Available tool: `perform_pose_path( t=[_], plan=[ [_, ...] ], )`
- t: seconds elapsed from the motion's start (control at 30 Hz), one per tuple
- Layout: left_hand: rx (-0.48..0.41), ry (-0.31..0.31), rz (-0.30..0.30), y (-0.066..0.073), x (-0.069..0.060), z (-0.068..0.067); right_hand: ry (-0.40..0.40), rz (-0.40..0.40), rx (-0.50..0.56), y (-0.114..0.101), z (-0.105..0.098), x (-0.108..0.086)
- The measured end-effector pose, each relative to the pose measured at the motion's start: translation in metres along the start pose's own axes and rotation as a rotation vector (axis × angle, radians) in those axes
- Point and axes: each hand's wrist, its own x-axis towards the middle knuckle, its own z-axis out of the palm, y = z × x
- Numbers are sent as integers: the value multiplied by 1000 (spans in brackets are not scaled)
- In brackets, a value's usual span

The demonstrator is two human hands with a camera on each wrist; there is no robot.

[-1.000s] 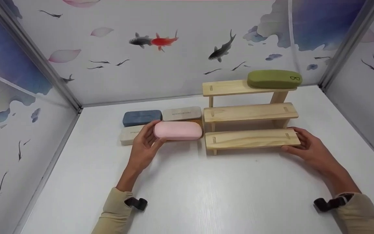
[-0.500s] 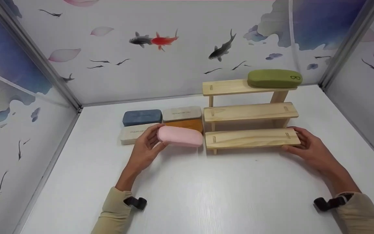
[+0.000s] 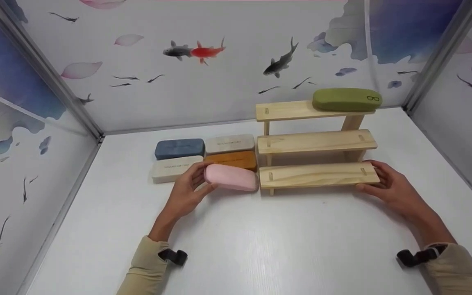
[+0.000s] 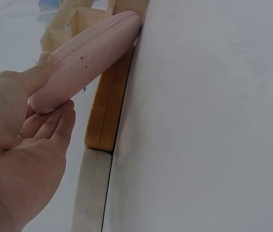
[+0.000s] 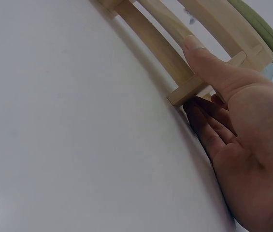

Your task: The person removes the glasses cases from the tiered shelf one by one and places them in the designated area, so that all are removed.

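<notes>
A pink glasses case (image 3: 231, 177) is gripped at its left end by my left hand (image 3: 187, 190), thumb in front and fingers behind. In the left wrist view the pink case (image 4: 90, 60) slants, its held end higher and its far end close to the table; whether it touches is unclear. My right hand (image 3: 393, 188) holds the right end of the lowest step of a three-tier wooden stand (image 3: 318, 176). The right wrist view has the thumb of that hand (image 5: 252, 125) against the step, fingers at its end. A green glasses case (image 3: 346, 99) lies on the top tier.
Left of the stand, several cases sit close together: blue (image 3: 179, 148), orange (image 3: 234, 159), an off-white one (image 3: 230, 143) behind it and another off-white one (image 3: 172, 169) in front of the blue. Printed panels (image 3: 137, 102) enclose the white table (image 3: 260, 246).
My left hand has brought the pink case down and toward me, slightly right, tipping its right end lower. More of the orange and front off-white cases shows. The right hand stays put.
</notes>
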Motion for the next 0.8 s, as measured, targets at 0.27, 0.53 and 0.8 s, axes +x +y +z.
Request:
perform_pose_path(
  t=[0.27, 0.53, 0.8],
  plan=[
    [108, -69, -24, -1, -3, -9, -3, -14, 25, 3, 0, 0],
    [214, -118, -72, -2, -4, -11, -2, -14, 24, 2, 0, 0],
    [276, -151, -120, -2, -5, -10, -2, -1, 36, 2, 0, 0]
  ],
)
